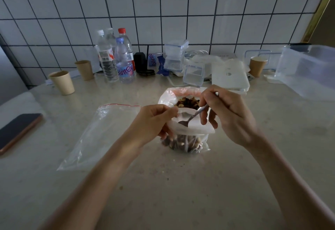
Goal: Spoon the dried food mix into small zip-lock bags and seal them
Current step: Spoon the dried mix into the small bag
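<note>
Small zip-lock bag [190,130] at centre of the worktop [181,184], mix inside; left hand [154,122] pinches its rim, right hand [228,115] grips the spoon [192,117], bowl dipped in its mouth. Source bag [170,95] at twelve o'clock, empty bag [97,135] at nine.

Dim tiled kitchen corner, pale stone tabletop [181,184].

Wall [181,12]: white square tiles with dark grout, running the full width behind the tabletop's far edge. Brass-coloured trim strip [320,6] rises at the upper right corner, with a darker surface beyond it. Grey vertical panel [9,70] at the far left edge. Tabletop is beige, faintly mottled, glossy enough to catch soft reflections near its far edge. Light is low and cool, shadows diffuse; no window or lamp visible.
</note>
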A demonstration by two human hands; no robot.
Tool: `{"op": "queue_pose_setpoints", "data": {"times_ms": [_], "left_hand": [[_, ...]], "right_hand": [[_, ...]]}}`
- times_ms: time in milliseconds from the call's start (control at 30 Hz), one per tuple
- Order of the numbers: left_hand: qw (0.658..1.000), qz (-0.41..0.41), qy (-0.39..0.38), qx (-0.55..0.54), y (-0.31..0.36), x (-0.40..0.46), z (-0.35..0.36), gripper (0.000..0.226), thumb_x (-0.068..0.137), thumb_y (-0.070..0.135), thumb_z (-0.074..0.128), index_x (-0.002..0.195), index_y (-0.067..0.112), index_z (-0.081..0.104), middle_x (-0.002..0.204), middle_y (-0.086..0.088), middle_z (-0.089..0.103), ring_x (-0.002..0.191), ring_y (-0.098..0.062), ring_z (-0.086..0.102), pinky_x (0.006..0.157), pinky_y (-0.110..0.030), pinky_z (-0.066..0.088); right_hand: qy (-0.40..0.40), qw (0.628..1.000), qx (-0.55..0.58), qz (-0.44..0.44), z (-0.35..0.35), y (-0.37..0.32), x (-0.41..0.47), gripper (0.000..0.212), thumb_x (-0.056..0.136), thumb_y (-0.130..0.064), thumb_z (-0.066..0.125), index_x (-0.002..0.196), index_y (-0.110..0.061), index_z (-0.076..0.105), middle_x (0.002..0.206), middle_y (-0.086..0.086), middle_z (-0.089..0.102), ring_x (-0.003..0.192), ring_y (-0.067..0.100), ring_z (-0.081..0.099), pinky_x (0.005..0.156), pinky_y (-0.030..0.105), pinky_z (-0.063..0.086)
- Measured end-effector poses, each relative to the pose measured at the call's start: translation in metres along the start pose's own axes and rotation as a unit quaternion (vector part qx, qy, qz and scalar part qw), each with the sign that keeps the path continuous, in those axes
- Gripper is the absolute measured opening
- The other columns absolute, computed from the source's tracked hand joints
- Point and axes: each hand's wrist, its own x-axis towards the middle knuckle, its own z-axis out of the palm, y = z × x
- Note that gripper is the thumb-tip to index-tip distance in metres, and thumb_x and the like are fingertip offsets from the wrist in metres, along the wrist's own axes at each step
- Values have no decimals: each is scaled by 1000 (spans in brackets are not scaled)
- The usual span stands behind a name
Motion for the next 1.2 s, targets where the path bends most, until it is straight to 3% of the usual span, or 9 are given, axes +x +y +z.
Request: {"op": "queue_pose_setpoints", "data": {"times_ms": [67,233,333,400,567,767,933,1033,1200], "left_hand": [[1000,-10,-3,10,-3,1,-2,30,102,36,63,94,9,76,65,-6,72,49,-11,63,49,-20,50],[995,0,35,97,-9,4,-6,31,102,44,60,86,23,77,56,4,65,56,-13,59,53,-21,46],[993,7,35,112,-11,5,-11,32,101,48,60,85,26,77,54,4,64,55,-15,56,57,-26,45],[991,4,26,130,-12,5,-15,35,101,51,58,86,26,77,53,4,64,54,-15,54,59,-27,45],[994,-12,51,98,-14,8,-25,41,100,50,60,87,15,76,56,6,62,51,-4,58,52,-23,44],[991,1,106,85,-15,21,-36,27,99,43,65,91,20,76,58,11,63,57,-4,64,57,-28,47],[978,-13,168,127,-8,45,-37,34,92,56,68,103,24,67,94,6,74,93,-15,71,75,-34,52],[977,-44,121,172,-6,60,-29,55,84,70,69,114,23,65,112,4,69,104,-16,67,90,-39,55],[988,-93,66,109,-7,73,-14,60,75,70,78,109,20,75,106,-2,77,99,-23,73,96,-45,58]], "right_hand": [[-6,1000,-10,-20,-1,-1,0,30,109,-26,41,90,-15,61,75,9,63,62,32,61,45,46,44],[29,999,19,8,-6,5,2,32,110,-23,39,88,-9,58,69,15,62,58,50,53,43,49,39],[85,991,82,64,-5,11,4,32,109,-21,40,87,-7,57,67,21,59,55,39,58,42,38,38],[132,974,146,116,-7,15,6,31,110,-17,41,86,-5,57,65,19,58,54,30,58,42,32,36],[233,909,264,224,-17,25,7,32,108,-20,46,83,-9,61,62,10,60,52,27,57,42,28,38],[301,869,264,290,-21,36,6,30,109,-21,43,87,-10,60,62,6,63,52,22,60,43,29,41],[288,883,202,310,-18,39,7,26,108,-21,46,93,-8,64,67,7,70,55,21,66,43,30,47],[243,904,160,313,-11,40,7,27,109,-22,47,96,-6,65,70,8,74,58,21,69,43,29,49],[203,930,77,296,-5,46,6,30,109,-22,49,92,-3,66,73,11,77,59,22,71,41,29,49]]}}
